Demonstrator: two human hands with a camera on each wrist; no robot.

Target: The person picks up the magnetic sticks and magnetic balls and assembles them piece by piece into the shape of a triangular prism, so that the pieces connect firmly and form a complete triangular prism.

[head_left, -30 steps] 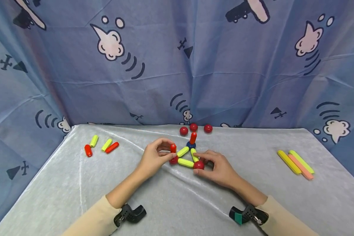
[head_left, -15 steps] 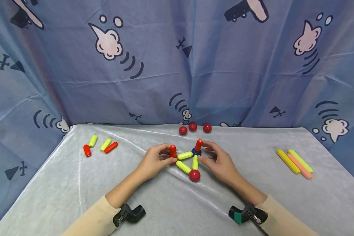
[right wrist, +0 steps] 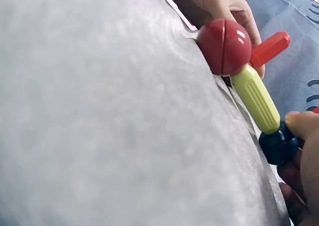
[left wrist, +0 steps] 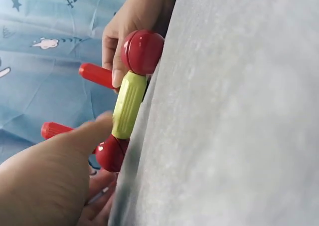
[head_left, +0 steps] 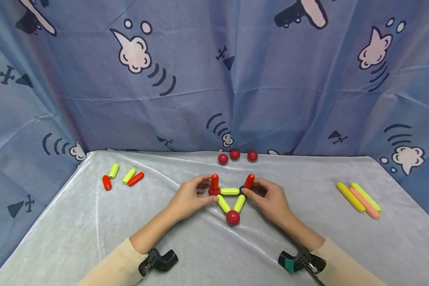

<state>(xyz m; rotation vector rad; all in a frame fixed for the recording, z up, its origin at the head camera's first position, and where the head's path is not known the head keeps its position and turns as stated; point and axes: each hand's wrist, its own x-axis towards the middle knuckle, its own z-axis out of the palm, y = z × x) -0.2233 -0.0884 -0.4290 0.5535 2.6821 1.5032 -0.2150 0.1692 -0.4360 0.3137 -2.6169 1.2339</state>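
Note:
A flat triangle of yellow-green rods (head_left: 230,191) joined by balls lies on the cloth between the hands. My left hand (head_left: 189,198) grips the red ball (head_left: 214,192) at its left corner, thumb in front and fingers behind. From that ball a red rod (head_left: 215,181) stands upright. At the right corner my right hand (head_left: 271,200) pinches the dark blue ball (right wrist: 276,147), mostly covered in the head view; its red rod (head_left: 249,181) leans slightly right. The front corner is a red ball (head_left: 232,218) that neither hand touches.
Several short yellow-green and red rods (head_left: 135,178) lie at the left. Three loose red balls (head_left: 234,154) sit near the back edge. At the right are three longer sticks, one of them yellow (head_left: 350,197). A patterned blue curtain (head_left: 186,79) hangs behind the grey cloth (head_left: 200,254).
The triangle has turned, its blue corner moving right and nearer, its free red corner swinging to the front. My right hand has shifted from that red ball to the blue one.

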